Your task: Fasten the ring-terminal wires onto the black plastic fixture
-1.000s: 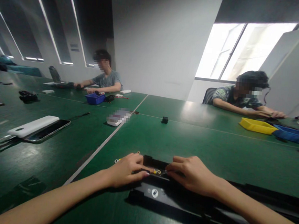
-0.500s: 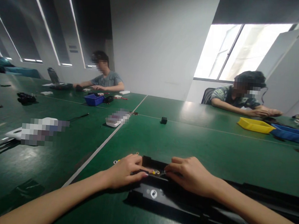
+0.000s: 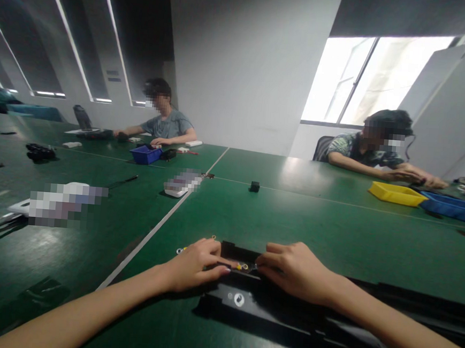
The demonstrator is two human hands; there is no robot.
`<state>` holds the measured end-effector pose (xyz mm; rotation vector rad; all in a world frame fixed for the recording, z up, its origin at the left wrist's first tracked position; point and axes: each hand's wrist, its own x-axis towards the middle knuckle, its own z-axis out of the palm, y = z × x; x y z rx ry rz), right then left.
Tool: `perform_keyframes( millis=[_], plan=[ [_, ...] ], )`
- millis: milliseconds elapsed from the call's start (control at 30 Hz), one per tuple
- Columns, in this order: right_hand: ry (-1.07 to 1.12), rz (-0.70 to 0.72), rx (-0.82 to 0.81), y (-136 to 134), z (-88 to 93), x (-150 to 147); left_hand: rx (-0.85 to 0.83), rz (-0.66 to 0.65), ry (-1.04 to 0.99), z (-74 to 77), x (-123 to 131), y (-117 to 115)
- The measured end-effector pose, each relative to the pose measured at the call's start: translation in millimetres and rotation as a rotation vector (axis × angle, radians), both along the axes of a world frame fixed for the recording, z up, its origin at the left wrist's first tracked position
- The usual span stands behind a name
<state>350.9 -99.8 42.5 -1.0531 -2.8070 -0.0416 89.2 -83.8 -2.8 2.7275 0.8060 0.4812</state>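
Observation:
A long black metal channel (image 3: 273, 311) lies on the green table in front of me, its left end under my hands. My left hand (image 3: 199, 265) is closed at that end, thumb and index finger on a ring terminal (image 3: 244, 266) with a yellow sleeve. Two more ring terminals, one of them the left terminal (image 3: 179, 251), stick out behind this hand. My right hand (image 3: 295, 270) is pinched just right of the held terminal, inside the channel. A small shiny bit shows at its fingertips, too small to name.
A small black block (image 3: 254, 186) stands ahead on the table. A yellow tray (image 3: 395, 195) and a blue tray (image 3: 453, 207) are at far right, a blue bin (image 3: 146, 155) at far left. A white power strip (image 3: 22, 207) lies left. Two people sit across.
My hands and the channel are almost unchanged; the ring terminal has shifted very slightly. Across the table, the right person's hands have moved to the right.

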Motion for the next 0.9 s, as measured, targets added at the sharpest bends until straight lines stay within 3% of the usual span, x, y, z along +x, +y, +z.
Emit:
perform_keyframes(
  millis=[900],
  plan=[
    [-0.028,-0.015,-0.017,0.3,-0.4,1.1,-0.015,-0.012,0.007,0.9,-0.2,0.1]
  ],
)
